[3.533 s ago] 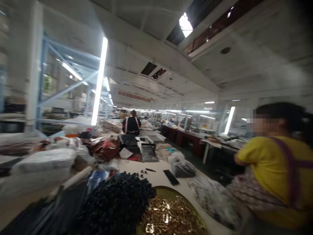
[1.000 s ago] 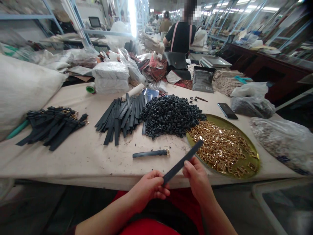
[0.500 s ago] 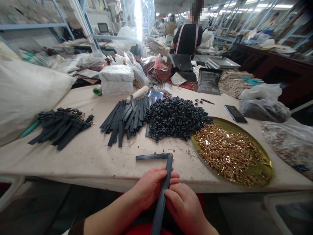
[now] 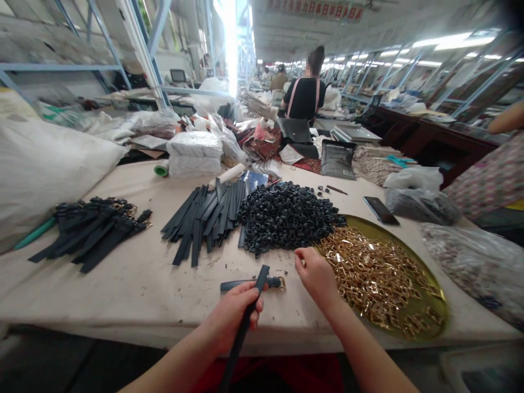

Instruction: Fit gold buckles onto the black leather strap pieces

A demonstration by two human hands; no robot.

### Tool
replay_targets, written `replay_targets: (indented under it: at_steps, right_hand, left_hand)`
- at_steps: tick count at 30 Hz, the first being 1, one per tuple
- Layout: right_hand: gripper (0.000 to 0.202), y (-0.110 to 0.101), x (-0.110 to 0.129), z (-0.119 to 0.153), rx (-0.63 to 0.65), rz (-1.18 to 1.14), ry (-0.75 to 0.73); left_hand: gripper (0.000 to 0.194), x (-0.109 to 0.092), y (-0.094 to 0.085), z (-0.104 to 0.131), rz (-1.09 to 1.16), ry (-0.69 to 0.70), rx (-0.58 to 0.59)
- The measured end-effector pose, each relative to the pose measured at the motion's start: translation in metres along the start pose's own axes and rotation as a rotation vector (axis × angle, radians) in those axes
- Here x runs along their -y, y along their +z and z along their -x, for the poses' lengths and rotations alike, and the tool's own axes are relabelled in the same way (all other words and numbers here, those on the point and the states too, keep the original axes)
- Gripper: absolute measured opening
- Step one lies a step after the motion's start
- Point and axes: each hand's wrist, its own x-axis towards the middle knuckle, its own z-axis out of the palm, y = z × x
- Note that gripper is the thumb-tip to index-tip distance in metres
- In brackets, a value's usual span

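Note:
My left hand [image 4: 235, 314] is closed around a dark navy leather strap [image 4: 241, 333], which slants from my lap to just above the table. Behind its upper end lies another strap with a gold buckle [image 4: 281, 282], partly covered by my left hand. My right hand [image 4: 315, 273] is at the front edge of a heap of small black strap loops [image 4: 290, 215]. Its fingers are curled together, and whether anything is between them is hidden. Beside it is a round gold tray [image 4: 436, 278] heaped with gold buckles [image 4: 376, 278].
Loose dark straps [image 4: 204, 213] lie left of the loops, and buckled straps [image 4: 96, 226] farther left. A phone [image 4: 380, 210] and plastic bags [image 4: 421, 204] are on the right. White sacking [image 4: 49, 164] bulges at the left. A person in patterned clothing [image 4: 487, 174] stands at right.
My right hand has left the strap and moved forward and right to the loop heap. The left hand has shifted left with the strap. A person has appeared at the right edge.

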Motion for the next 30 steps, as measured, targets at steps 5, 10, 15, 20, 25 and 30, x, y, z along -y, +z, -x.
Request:
replay_targets:
  at_steps: [5, 10, 15, 20, 25, 30]
  right_hand:
    - [0.010, 0.027, 0.009, -0.035, 0.006, 0.019, 0.055]
    - [0.011, 0.030, 0.004, -0.022, 0.000, -0.126, 0.021]
    - [0.025, 0.008, 0.005, 0.003, -0.030, -0.614, 0.190]
    - [0.030, -0.016, 0.026, 0.029, 0.144, -1.582, 0.518]
    - [0.021, -0.018, 0.043, 0.046, 0.169, -1.857, 0.655]
    - [0.024, -0.011, 0.038, 0.054, 0.147, -1.803, 0.660]
  left_hand:
    - [0.025, 0.003, -0.002, 0.001, -0.115, 0.029, -0.043]
    - [0.026, 0.001, -0.004, -0.001, -0.231, 0.048, -0.034]
    - [0.027, 0.003, 0.012, -0.009, -0.330, 0.126, 0.030]
    - [0.026, 0.000, 0.035, -0.011, -0.392, 0.147, 0.061]
    - [0.019, -0.001, 0.042, -0.010, -0.577, 0.274, -0.076]
    - [0.020, 0.003, 0.037, -0.006, -0.789, 0.361, -0.153]
